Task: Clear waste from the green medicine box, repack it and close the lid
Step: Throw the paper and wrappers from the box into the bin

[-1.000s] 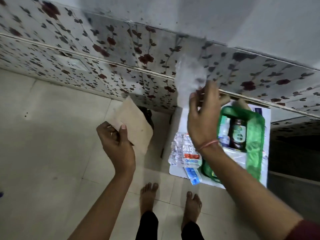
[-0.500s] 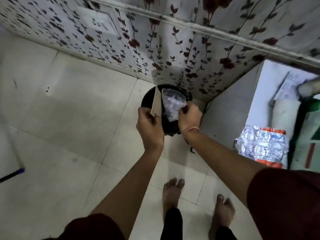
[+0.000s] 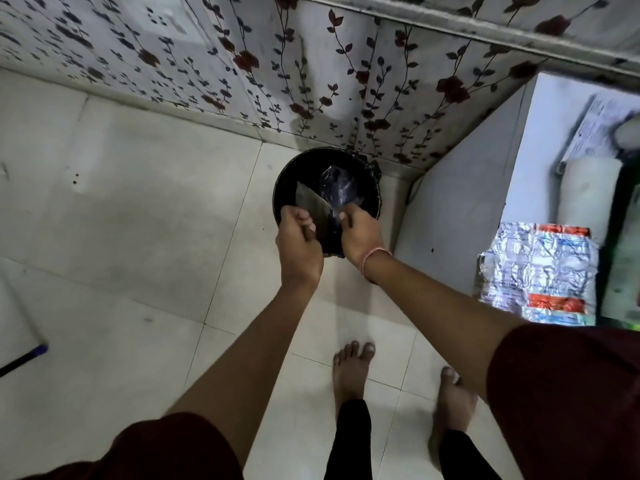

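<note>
Both my hands are over a black waste bin (image 3: pixel 367 174) on the floor by the flowered wall. My left hand (image 3: pixel 299 242) pinches a flat brown paper piece (image 3: pixel 311 206) that dips into the bin. My right hand (image 3: pixel 358 235) holds a clear plastic wrapper (image 3: pixel 337 187), also inside the bin's mouth. The green medicine box (image 3: pixel 623 244) shows only as a blurred green edge at the far right. Silver foil pill strips (image 3: pixel 538 271) lie on the white surface (image 3: pixel 540 133) next to it.
A printed paper leaflet (image 3: pixel 599 129) and a white roll (image 3: pixel 585 188) lie on the white surface at the right. My bare feet (image 3: pixel 353 368) stand on pale floor tiles. A dark stick with a blue tip (image 3: pixel 24 358) lies at the left edge.
My hands carried the brown paper and clear wrapper from the box area down to the bin, and both pieces have now sunk lower into it. The view swung left and down.
</note>
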